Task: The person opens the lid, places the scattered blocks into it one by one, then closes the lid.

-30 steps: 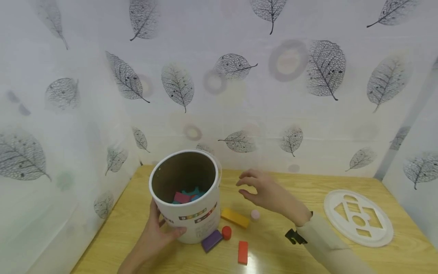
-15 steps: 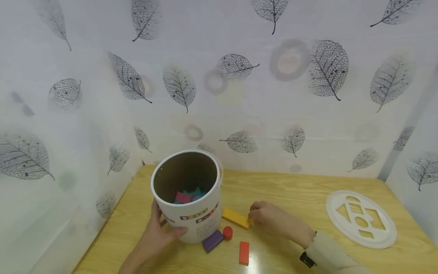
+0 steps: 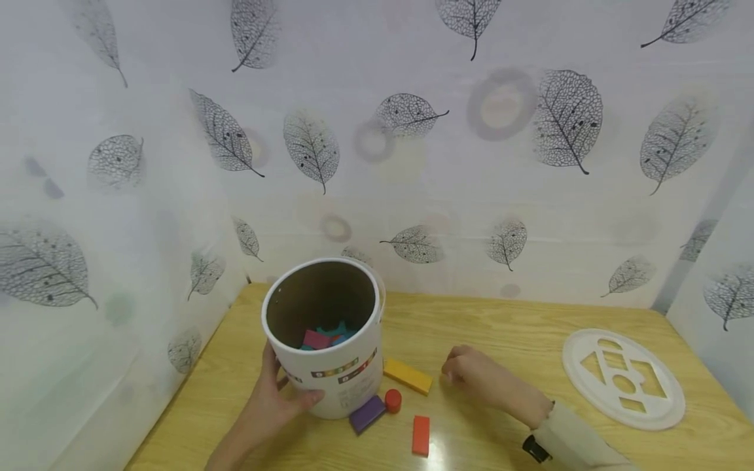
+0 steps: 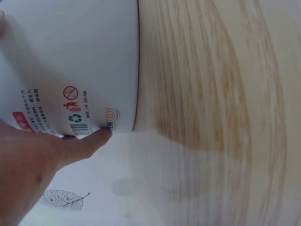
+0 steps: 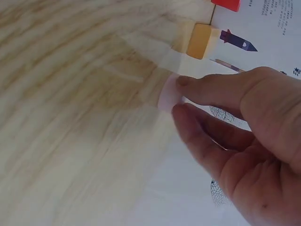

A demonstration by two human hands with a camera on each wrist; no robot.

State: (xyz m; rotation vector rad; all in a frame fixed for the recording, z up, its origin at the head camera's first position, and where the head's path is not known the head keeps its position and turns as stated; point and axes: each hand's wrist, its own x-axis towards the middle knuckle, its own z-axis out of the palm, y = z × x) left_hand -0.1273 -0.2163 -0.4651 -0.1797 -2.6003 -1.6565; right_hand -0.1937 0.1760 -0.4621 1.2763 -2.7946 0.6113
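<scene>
A white bucket (image 3: 353,386) with printed labels stands tilted at the left of the table, toy blocks (image 3: 317,339) inside it. My left hand (image 3: 265,409) holds its lower side, thumb at the front and fingers around the left; the left wrist view shows a finger along the printed wall near the base. Low over the table, right of the yellow block (image 3: 408,376), is my right hand (image 3: 480,379). In the right wrist view it pinches a small pale pink cylinder block (image 5: 169,93) between thumb and fingertips. The hand hides this block in the head view.
Near the bucket's base lie a purple block (image 3: 368,414), a red cylinder (image 3: 393,400) and a red rectangular block (image 3: 421,436). A round white lid with shaped cutouts (image 3: 656,412) lies at the right. Leaf-printed curtains (image 3: 412,163) enclose the table.
My right hand has come down from above the table onto the pink cylinder, then shifted slightly right with its fingers closed on it. The left hand stays on the bucket.
</scene>
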